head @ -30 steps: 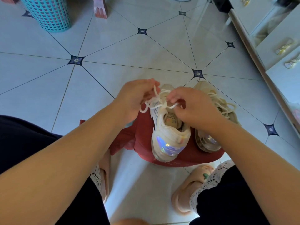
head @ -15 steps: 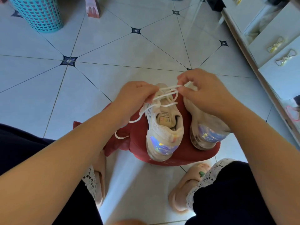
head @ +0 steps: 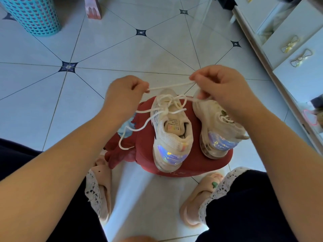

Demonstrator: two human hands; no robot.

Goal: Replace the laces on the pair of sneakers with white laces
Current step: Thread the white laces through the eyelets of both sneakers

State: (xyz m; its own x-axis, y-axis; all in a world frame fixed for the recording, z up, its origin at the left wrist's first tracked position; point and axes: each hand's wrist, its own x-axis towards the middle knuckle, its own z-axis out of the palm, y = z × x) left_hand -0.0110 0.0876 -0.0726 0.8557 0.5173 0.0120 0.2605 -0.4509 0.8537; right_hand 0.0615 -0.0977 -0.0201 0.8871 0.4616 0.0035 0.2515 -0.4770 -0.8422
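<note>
Since the earlier frames, where both hands bunched close over the tongue, they have drawn apart and a strand of white lace now runs taut between them above the toe end of the left sneaker. Judged as tightening the bow or knot on this shoe, so its lacing looks near done. Left hand has fingers pressed together, pinching one end of the strand. Right hand pinches the other end between thumb and forefinger, remaining fingers curled in. Loops of lace sit crossed over the upper eyelets, and one long loose tail hangs off the left side, trailing down over the red stool edge. Both sneakers stand on the stool seat, heels toward the person, left one near the seat's middle, right sneaker at its right edge, partly under the right wrist. Left sneaker is cream mesh with iridescent heel panel, tongue label visible. Right one looks dirtier; its lace is mostly hidden, cannot tell if replaced. Stool stands on tiled floor.
</note>
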